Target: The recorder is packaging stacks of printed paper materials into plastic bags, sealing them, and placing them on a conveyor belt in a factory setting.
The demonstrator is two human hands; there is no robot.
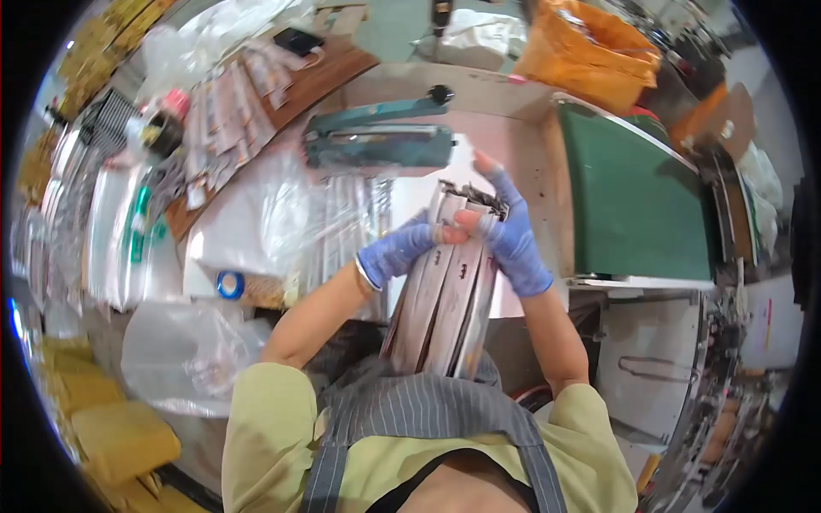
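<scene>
Head view. A stack of long flat packets [445,295], silvery and brown, stood upright against the person's apron, its top edge just short of the green heat sealer [379,137].

Left hand [398,250], in a blue glove with bare fingertips: closed on the stack's left side, near its top.

Right hand [511,235], gloved alike: wrapped round the stack's right edge, thumb pressed to the front, one finger raised free toward the sealer.

Handling, as judged: the packets looked light, thin and smooth-faced, so likely to slide against one another; a flat stack of this kind would bend if taken by one end. A hold on both long edges near the upper third appeared soundest.

Room, from the sealer: the pale surface [513,145] between sealer and stack lay open. Left of the sealer, clear plastic bags [274,218] and spread packets crowded the surface; a roll of blue tape [229,285] sat below-left. Right of the sealer, a green-topped machine [637,201] with a hard pale edge stood close by the right hand. Behind it, an orange bag [590,51].
</scene>
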